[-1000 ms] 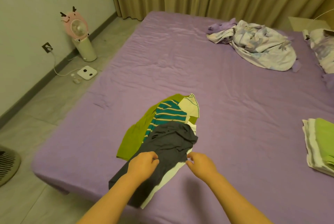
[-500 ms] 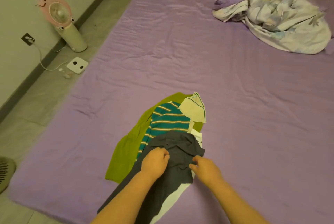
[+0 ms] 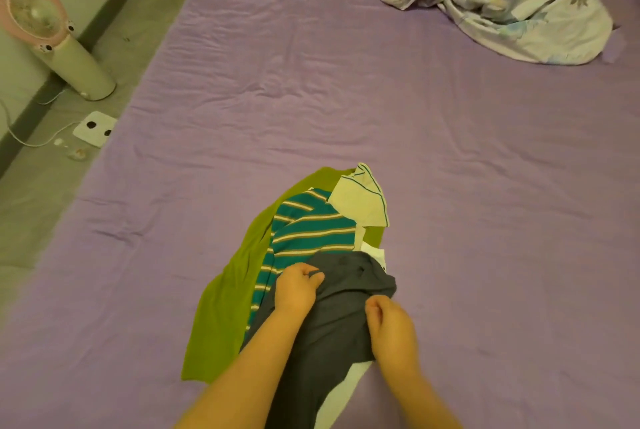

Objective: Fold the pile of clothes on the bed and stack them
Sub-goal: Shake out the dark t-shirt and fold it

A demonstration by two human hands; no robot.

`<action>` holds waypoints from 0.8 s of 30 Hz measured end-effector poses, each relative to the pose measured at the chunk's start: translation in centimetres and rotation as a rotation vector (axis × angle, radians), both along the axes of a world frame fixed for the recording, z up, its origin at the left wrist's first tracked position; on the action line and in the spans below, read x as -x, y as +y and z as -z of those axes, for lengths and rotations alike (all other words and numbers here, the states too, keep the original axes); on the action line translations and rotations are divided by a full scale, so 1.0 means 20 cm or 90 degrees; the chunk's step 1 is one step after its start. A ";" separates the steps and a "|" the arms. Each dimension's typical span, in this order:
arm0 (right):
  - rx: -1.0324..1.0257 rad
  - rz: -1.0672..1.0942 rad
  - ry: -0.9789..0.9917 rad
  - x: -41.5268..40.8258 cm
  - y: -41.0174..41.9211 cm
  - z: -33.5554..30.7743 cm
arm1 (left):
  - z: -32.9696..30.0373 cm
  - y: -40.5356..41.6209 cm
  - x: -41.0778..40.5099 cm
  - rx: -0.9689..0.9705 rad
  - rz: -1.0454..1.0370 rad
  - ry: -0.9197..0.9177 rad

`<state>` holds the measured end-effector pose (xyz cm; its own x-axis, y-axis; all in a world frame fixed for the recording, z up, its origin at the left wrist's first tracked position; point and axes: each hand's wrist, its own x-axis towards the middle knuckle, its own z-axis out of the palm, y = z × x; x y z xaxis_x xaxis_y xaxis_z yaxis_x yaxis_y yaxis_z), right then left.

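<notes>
**laundry_lurker:** So where's the pile sitting, and what are the hands up to?

**foldbot99:** Pile's on the near part of the purple bed (image 3: 311,99), close to the front edge. Top layer is a dark grey garment (image 3: 332,318), bunched up and running down toward the bottom of the shot. Left hand (image 3: 297,290) has its fingers curled into the grey cloth near its upper left edge, gripping it. Right hand (image 3: 389,328) is pinching the same garment on its right side, fingers curled in too. So both are grabbing that one piece, a little apart from each other.

**laundry_lurker:** What's underneath?

**foldbot99:** A teal striped shirt (image 3: 308,228) pokes out just above the grey one, partly covered by it. Under that there's a green garment (image 3: 225,318) spread out to the left, flat on the sheet. A pale piece with a thin dark trim (image 3: 362,203) lies at the far end of the pile, overlapping the striped one. Some white cloth (image 3: 346,390) shows under the grey by the right forearm.

**laundry_lurker:** Anything else around?

**foldbot99:** Crumpled floral blanket (image 3: 512,9) at the far right of the bed, well apart from the pile. On the floor to the left, a pink fan (image 3: 45,30) by the wall and a white scale (image 3: 95,124) near it.
</notes>
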<state>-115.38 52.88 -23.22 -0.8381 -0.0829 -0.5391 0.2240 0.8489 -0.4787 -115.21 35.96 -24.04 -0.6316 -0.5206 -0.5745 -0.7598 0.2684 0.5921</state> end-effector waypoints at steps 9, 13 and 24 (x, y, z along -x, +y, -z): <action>0.210 0.070 0.241 0.00 0.14 -0.71 | -0.93 -0.29 0.07 -0.036 -0.098 0.283; 0.263 0.062 0.319 0.05 0.18 -1.01 | -1.30 -0.35 0.09 0.011 -0.089 0.344; 0.413 -0.006 0.441 0.27 0.15 -1.93 | -2.33 -0.14 0.19 -0.219 0.062 0.445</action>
<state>-120.81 55.92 15.34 -0.9519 -0.2008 0.2312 -0.2924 0.3710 -0.8814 -118.92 33.16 22.57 -0.9398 -0.3093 -0.1457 -0.1628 0.0300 0.9862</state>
